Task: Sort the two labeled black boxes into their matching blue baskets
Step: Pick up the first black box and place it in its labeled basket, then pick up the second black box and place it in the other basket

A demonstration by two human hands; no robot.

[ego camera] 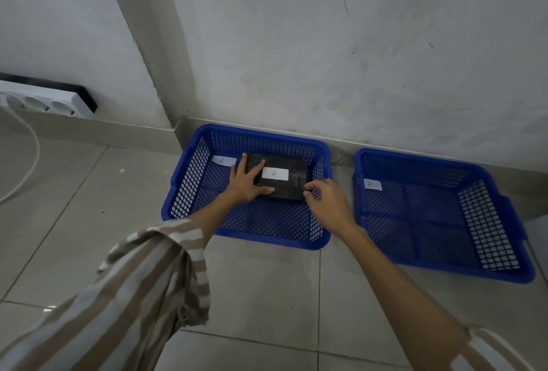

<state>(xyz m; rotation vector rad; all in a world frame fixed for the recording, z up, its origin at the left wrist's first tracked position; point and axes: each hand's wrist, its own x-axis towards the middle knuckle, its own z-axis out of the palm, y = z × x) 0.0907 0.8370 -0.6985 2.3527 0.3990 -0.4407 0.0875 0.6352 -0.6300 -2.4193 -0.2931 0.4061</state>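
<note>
A black box [293, 185] with a white label "A" lies inside the left blue basket [178, 207], which carries an "A" tag on its far wall. My left hand [247, 182] rests flat on the box's left end, fingers spread. My right hand [324, 200] is at the box's near right corner, fingers curled, thumb and fingertips touching its edge. The right blue basket [504, 207] has a "B" tag and holds nothing. The second black box is out of sight.
Both baskets stand on a grey tiled floor against a white wall [326, 44]. A white power strip [50, 103] with a cable [32, 145] sits at the far left along the skirting. My striped sleeves fill the near corners.
</note>
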